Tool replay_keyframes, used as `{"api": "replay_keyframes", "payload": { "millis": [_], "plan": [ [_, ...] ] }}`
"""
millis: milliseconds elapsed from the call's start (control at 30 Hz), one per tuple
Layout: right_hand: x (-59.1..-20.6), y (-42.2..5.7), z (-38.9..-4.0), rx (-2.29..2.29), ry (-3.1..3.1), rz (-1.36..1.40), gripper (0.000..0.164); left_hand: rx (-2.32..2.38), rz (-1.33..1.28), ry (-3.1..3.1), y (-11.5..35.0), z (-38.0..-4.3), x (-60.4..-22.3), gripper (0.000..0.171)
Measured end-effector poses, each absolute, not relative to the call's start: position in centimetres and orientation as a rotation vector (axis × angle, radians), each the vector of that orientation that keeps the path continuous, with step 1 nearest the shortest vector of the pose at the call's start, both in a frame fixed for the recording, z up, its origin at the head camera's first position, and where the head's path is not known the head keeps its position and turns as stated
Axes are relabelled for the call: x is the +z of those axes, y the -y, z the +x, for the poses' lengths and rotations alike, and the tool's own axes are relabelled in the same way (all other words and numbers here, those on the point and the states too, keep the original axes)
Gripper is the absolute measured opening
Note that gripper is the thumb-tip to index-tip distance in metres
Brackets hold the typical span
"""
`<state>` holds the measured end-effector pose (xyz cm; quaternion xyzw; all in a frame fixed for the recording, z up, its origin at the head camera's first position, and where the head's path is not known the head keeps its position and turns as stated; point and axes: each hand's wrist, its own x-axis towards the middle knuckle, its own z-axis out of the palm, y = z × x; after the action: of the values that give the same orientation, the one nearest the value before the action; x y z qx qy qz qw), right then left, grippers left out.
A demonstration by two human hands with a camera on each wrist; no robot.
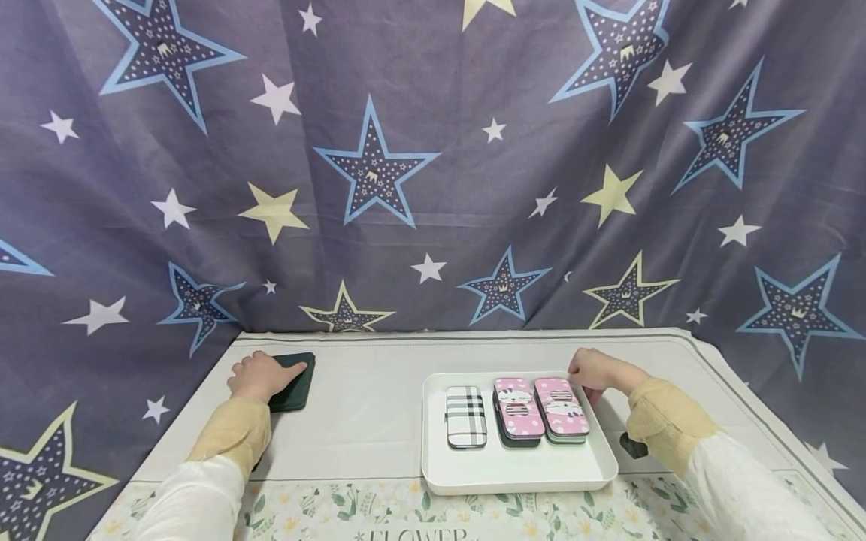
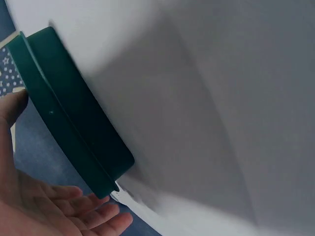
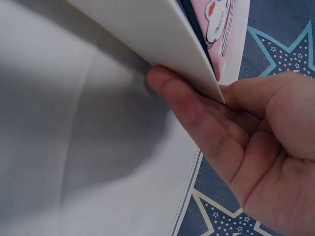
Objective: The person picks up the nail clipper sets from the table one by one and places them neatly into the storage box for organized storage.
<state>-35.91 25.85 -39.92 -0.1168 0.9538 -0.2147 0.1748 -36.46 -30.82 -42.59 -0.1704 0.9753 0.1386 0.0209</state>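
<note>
My left hand [image 1: 258,376] is at the dark green box [image 1: 296,392] on the left of the table. In the left wrist view the box [image 2: 74,108] has a projecting rim; my thumb meets its edge and my loosely extended fingers [image 2: 88,211] are by its lower corner. On the right, my right hand [image 1: 595,370] grips the white tray's [image 1: 514,485] right edge; in the right wrist view the thumb is on top and the fingers are underneath. Inside the tray lie a plaid case [image 1: 466,418] and two pink cartoon cases, one in the middle [image 1: 518,409] and one at right [image 1: 563,409].
A pale cloth with a floral front border [image 1: 338,503] covers the table [image 1: 358,413]. Behind it hangs a dark curtain [image 1: 433,188] printed with stars. A small dark object [image 1: 634,446] shows beneath the right wrist.
</note>
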Motion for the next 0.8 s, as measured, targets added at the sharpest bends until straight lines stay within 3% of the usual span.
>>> {"api": "replay_keyframes", "payload": {
  "millis": [800],
  "plan": [
    [-40.0,-25.7,-35.9,-0.621,-2.71,-0.294,0.021,0.652,-0.724,-2.91,30.3,-35.8,-41.1,0.083]
  ]
}}
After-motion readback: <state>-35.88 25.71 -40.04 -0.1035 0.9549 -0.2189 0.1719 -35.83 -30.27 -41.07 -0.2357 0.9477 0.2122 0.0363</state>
